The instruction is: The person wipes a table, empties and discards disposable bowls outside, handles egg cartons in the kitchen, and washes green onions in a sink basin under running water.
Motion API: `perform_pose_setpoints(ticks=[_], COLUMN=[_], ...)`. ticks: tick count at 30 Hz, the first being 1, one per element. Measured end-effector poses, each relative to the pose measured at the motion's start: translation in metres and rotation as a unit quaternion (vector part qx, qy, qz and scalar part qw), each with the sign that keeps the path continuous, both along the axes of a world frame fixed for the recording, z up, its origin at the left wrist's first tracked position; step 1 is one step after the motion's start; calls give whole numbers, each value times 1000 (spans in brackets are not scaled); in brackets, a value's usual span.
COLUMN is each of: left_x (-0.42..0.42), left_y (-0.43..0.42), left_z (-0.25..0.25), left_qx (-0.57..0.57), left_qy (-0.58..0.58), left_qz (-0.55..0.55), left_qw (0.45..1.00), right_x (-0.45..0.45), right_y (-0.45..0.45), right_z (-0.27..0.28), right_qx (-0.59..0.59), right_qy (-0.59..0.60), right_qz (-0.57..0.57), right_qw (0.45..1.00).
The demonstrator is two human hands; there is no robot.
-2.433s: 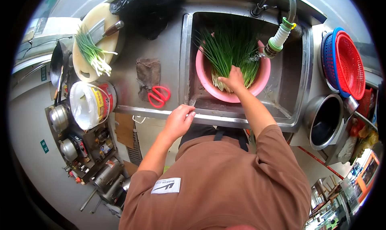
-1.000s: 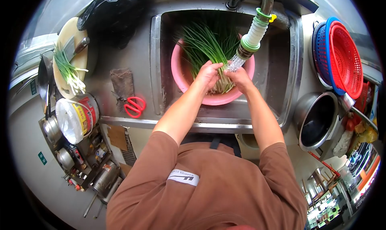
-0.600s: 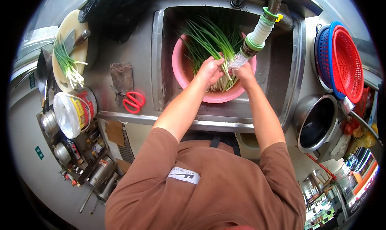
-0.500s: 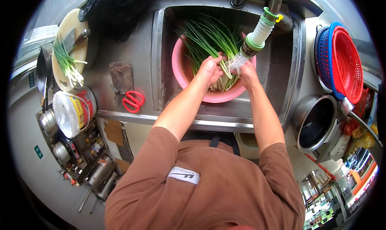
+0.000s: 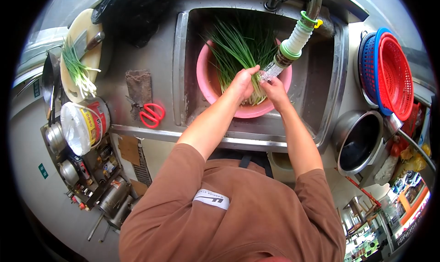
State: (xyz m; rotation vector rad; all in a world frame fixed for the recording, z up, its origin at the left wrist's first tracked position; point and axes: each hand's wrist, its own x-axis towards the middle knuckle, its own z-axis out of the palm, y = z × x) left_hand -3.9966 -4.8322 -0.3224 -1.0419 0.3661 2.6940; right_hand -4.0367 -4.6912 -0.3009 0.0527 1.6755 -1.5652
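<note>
A pink basin (image 5: 204, 85) sits in the steel sink, holding a large bunch of scallions (image 5: 238, 44) whose green tops point away from me. My left hand (image 5: 244, 83) is closed round scallion stalks near their pale ends, with the thumb on top. Close on its right, my right hand (image 5: 275, 91) has its fingers bent in at the same stalks, under the running water. That water comes from the white and green faucet extension (image 5: 291, 44) just above. Some of the fingertips are hidden by the water and the stalks.
On the left counter lie red-handled scissors (image 5: 152, 115) and a brown cloth (image 5: 139, 85). A cutting board (image 5: 73, 90) bears a knife (image 5: 94, 41) and more scallions. Colanders (image 5: 398, 74) and a steel pot (image 5: 360, 140) stand right of the sink (image 5: 311, 110).
My left hand has shifted slightly right and its thumb now reaches toward the water. My right hand has drawn a little toward me and left. The scallion stalks between them have moved.
</note>
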Motion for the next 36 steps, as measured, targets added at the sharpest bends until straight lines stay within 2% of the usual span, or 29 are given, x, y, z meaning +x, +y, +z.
perform_pose_setpoints(ticks=[2,4,5,6,8,9,10,11,12,14,15,16,18,19,20,22,24,26,28,30,31,32,34,36], left_x=[1,-1,-3,-3,-5,-5,-2,2,5,17,22,29,38,41,41,42,40,44,40,34,31,27,-4,-23], left_y=[1,8,10,13,22,27,35,38,40,44,42,40,32,26,20,9,-1,-3,-4,0,2,5,9,8], left_z=[8,11,18,21,30,38,41,46,54,65,65,64,70,72,75,80,81,92,72,76,76,75,64,63], left_qx=[20,-81,-79,-78,-79,-72,-74,-97,-120,-165,-159,-152,-159,-163,-167,-148,-128,-49,-110,-114,-79,-70,-136,-110], left_qy=[7,-9,-19,-19,-5,-7,32,26,19,48,54,58,32,7,7,6,18,62,44,107,141,138,91,117], left_qz=[5,13,7,8,-43,-71,-92,-148,-205,-244,-245,-247,-217,-184,-185,-188,-201,-192,-218,-183,-187,-188,-133,-69], left_qw=[1000,997,997,997,996,995,993,984,971,955,955,955,963,969,968,971,971,978,969,971,969,970,978,985], right_x=[3,3,2,4,2,0,-3,-11,-12,-16,-16,-14,-19,-21,-24,-21,-28,-28,-22,-29,-31,-39,-33,-30], right_y=[5,15,17,17,21,24,28,39,38,33,19,15,1,-4,-11,-22,-36,-38,-34,-29,-25,-7,-1,9], right_z=[1,-10,-4,0,15,21,24,20,24,37,55,48,31,28,25,18,44,50,56,64,67,45,64,62], right_qx=[-9,2,75,147,164,90,12,-48,-48,-59,-57,-59,-163,-194,-198,-129,-174,-200,-195,-180,-164,-121,-163,-130], right_qy=[10,37,181,320,306,122,-69,-187,-187,-202,-183,-185,-143,-177,-178,-150,-167,-114,-109,-85,-77,-98,-76,-62], right_qz=[-11,-18,-33,-46,-71,-124,-171,-139,-140,-52,-71,-73,-81,-88,-88,-52,-55,-74,-88,-103,-104,-50,-132,-130], right_qw=[1000,999,980,935,935,981,983,971,971,976,979,978,973,961,960,979,969,970,971,975,978,987,975,981])
